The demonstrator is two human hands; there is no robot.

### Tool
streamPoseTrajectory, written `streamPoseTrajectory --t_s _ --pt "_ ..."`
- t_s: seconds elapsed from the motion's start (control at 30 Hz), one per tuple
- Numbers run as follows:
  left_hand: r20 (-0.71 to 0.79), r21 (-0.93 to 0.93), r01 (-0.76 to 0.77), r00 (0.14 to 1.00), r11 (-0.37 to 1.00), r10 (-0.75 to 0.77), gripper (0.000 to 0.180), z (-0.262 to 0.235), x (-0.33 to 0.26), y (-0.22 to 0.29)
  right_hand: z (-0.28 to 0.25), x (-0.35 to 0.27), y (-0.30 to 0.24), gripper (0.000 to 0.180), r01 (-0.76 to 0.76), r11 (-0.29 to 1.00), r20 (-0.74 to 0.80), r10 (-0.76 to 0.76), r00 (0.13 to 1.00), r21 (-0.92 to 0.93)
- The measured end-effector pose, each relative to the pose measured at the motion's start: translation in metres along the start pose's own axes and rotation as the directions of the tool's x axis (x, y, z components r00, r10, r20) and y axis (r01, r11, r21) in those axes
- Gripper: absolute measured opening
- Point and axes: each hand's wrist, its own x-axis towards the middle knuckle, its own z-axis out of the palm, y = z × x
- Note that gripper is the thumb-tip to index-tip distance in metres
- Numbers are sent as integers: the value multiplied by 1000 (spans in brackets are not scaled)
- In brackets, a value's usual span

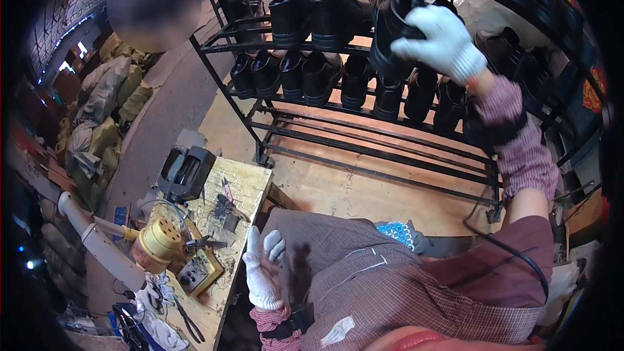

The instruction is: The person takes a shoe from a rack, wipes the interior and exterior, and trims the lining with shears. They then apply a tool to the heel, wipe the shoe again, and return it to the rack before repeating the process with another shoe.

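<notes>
Your right hand (442, 42), fingers closed on a glossy black boot (393, 26) at the metal rack (364, 136).
Left hand (263, 273) w/ knit glove, fingers open, empty, beside the scuffed wood counter (250, 185).

Two gloved hands show: the right hand (441, 40) and the left hand (263, 272), each in one white knit glove. One black metal rack (364, 156) stands ahead with four tiers visible. Its upper tier carries about three black boots (325, 16), one of them gripped; the tier beneath holds roughly nine (318, 75), the far ones hard to count. One workbench (250, 185) bears one black machine (185, 172) and one yellow round device (159, 244)
</notes>
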Motion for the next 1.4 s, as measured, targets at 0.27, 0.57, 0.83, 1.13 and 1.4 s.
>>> streamPoseTrajectory --t_s 0.27,0.57,0.83,1.13,1.4 --pt "-102 -54 -53 994 997 48 95 -19 -11 -1 24 -7 110 55 -356 901 -153 326 933 -249" --pt "-33 -202 28 999 979 -35 80 -26 -8 -25 20 -49 -74 31 287 944 -72 -301 951 -160" --pt "-130 -211 -5 991 977 -22 91 -38 -26 -42 53 -14 -221 37 306 402 -51 -533 845 863" --pt "-661 -547 -532 748 647 56 123 -98 -49 -42 104 -64 -358 58 406 -94 -280 -859 428 909" --pt "-788 -242 -617 575 749 219 100 -192 -46 -8 142 -82 -302 50 315 446 124 -717 686 838"
